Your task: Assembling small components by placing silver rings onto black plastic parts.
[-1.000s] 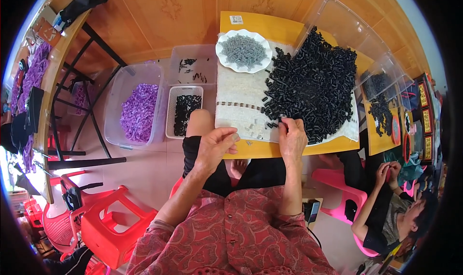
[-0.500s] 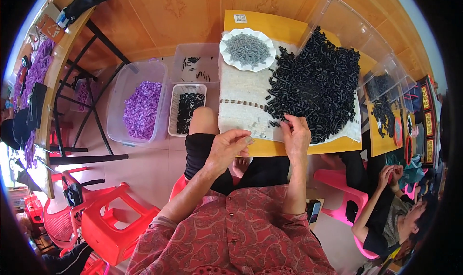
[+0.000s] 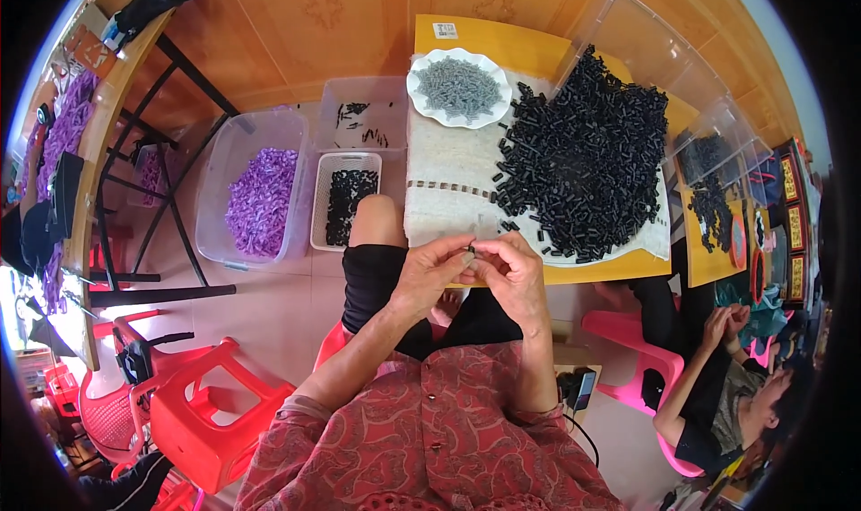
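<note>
Hands meet just off the near edge of the yellow table, above the person's lap. The left hand has thumb and forefinger closed in a pinch upon a small dark piece; the right hand closes on the same piece from the opposite side, thumb and forefinger bent inward. The piece sits where the fingertips converge, and is largely hidden by them, so its exact form cannot be determined. A whitish cloth with a dark patterned stripe covers part of the tabletop. On its right portion lies a large heap of short black pieces, a few of them loose along the near side. At the far left of the cloth stands a white scalloped plate bearing small grey pieces. A clear plastic bin is positioned behind the heap. Left of the table, at a lower level, are a white basket containing black pieces, a clear tub containing purple pieces, and a clear container with scattered dark bits. At right, another person sits on a pink stool, hands together.
</note>
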A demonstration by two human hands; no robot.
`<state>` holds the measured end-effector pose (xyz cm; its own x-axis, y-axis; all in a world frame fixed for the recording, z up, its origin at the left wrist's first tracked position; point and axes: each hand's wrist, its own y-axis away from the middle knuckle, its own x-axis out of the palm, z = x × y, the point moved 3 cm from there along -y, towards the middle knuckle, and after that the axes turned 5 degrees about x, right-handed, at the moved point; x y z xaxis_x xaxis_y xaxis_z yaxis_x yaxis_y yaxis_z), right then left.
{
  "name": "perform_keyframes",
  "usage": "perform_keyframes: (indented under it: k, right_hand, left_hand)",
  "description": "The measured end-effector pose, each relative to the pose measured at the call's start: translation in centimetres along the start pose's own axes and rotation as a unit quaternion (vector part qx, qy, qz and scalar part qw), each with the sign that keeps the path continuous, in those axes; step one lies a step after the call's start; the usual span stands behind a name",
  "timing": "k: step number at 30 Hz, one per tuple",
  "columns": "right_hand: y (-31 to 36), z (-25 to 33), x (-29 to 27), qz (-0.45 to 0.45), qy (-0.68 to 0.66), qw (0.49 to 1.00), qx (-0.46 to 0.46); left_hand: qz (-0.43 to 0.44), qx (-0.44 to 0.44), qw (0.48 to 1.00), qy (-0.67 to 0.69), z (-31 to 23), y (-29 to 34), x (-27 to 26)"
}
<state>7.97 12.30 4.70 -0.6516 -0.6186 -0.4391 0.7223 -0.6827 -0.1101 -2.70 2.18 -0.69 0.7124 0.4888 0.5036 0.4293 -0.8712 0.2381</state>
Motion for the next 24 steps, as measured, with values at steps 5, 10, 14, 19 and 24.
perform_keyframes:
  k: [5,10,14,19,24]
  right_hand:
    - [-0.6,-1.1,-1.7,-0.032,0.058,0.998,0.018]
    - [-2.0,-3.6,-4.7,-0.193,0.251,0.948,-0.026]
    - [-2.4,-4.3,-5.0,-0.169,0.377,0.911,0.010]
    - [-3.1,-4.4,-4.7,-0.140,0.427,0.893,0.035]
    - [-3.6,-3.9,-4.6,-0.122,0.434,0.892,0.041]
  left_hand:
    - [0.013,0.040,0.999,0.009,-1.1,0.6,-0.7]
    - [0.037,0.115,0.992,0.025,-2.5,1.3,-1.1]
    - [0.069,0.153,0.986,0.006,-3.3,1.6,-0.6]
    - [0.066,0.152,0.986,-0.020,-4.1,2.3,-0.4]
    - [0.091,0.122,0.984,0.091,-3.8,2.2,-0.7]
